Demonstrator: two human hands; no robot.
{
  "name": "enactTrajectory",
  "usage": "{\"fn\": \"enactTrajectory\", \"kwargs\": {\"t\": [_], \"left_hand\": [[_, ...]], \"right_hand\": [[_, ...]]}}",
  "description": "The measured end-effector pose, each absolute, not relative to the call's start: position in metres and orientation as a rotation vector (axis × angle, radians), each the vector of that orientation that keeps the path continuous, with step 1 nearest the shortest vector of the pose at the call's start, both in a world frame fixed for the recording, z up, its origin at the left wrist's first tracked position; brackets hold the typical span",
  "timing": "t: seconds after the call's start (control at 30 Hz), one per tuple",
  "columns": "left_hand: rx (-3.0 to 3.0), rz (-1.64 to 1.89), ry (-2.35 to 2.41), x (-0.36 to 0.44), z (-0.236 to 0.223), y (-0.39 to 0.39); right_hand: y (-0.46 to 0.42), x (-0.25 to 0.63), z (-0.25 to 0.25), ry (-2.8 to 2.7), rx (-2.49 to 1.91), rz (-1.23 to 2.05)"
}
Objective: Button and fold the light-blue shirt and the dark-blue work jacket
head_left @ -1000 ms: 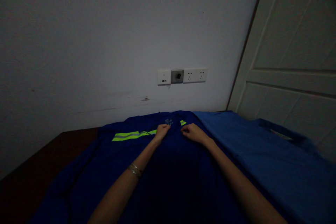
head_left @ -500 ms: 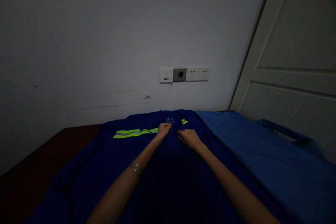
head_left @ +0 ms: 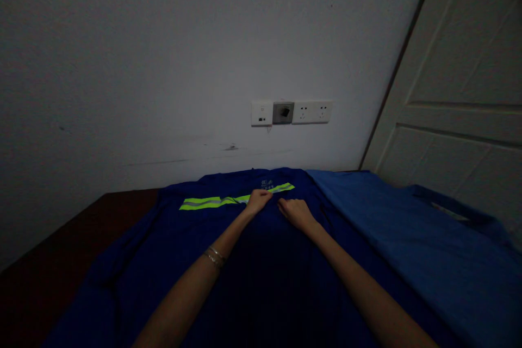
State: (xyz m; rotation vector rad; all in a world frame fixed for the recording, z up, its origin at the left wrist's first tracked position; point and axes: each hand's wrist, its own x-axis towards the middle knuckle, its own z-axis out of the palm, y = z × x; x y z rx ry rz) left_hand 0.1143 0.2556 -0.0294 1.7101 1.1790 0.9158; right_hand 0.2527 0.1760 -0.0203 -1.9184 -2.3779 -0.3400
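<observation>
A dark blue work jacket [head_left: 159, 250] lies spread out in front of me, its far edge close to the wall. Across its chest runs a yellow-green and grey reflective stripe [head_left: 200, 204], with small pale print [head_left: 267, 182] just above it. My left hand [head_left: 258, 202], a bracelet at its wrist, pinches the jacket's cloth at the stripe. A short way to the right, my right hand [head_left: 297, 213] is closed on the cloth just below the stripe's right end. What exactly lies between the fingertips is too dark to make out.
Lighter blue cloth [head_left: 379, 223] with a collar-like fold lies along the right. Dark brown tabletop [head_left: 81, 228] shows at the left. Behind are a pale wall with sockets [head_left: 312, 112] and, at the right, a white panelled door [head_left: 457, 114].
The right part of the reflective stripe, mostly covered by folded cloth before, now shows as a longer band. Both hands stay close together, and the view has shifted slightly.
</observation>
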Motion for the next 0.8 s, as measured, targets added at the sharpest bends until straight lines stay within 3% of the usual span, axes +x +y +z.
{"fn": "enactTrajectory", "kwargs": {"t": [0.8], "left_hand": [[1.754,0.824,1.025,0.1067,-0.0309,0.2563]], "right_hand": [[0.1714,0.2433,-0.0239,-2.056,-2.055,-0.296]]}}
